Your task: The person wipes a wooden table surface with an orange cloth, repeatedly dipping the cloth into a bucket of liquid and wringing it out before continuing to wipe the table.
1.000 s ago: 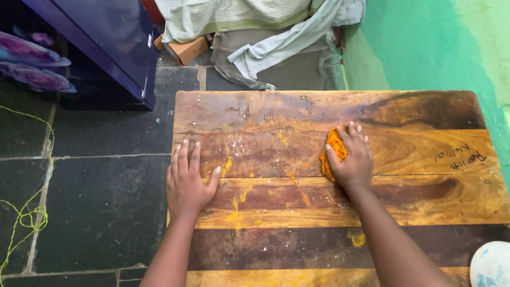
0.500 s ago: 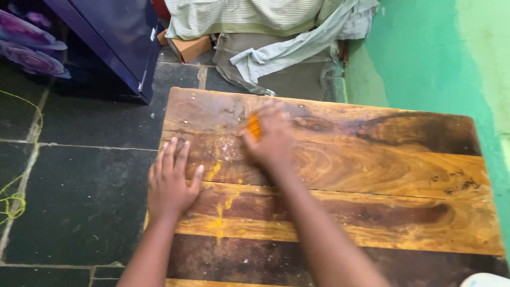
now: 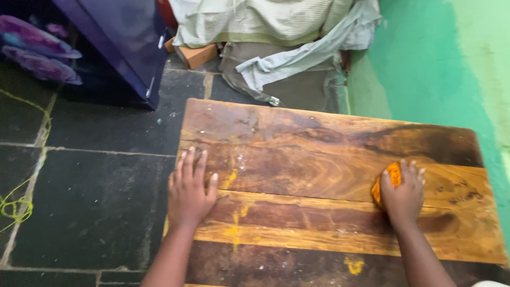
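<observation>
Hand (image 3: pixel 405 195) flat on orange cloth (image 3: pixel 387 180)

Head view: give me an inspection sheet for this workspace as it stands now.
Surface: wooden tabletop, dark stains, yellow smears.
Job's things: orange cloth under the right hand.
Clutter: nothing seen on the tabletop.
Grippers: left hand flat on the table's left edge; right hand pressing the cloth near the right edge.
Cables: yellow string on the floor.
Surroundings: dark stone floor, green wall, purple cabinet, pile of fabric.
</observation>
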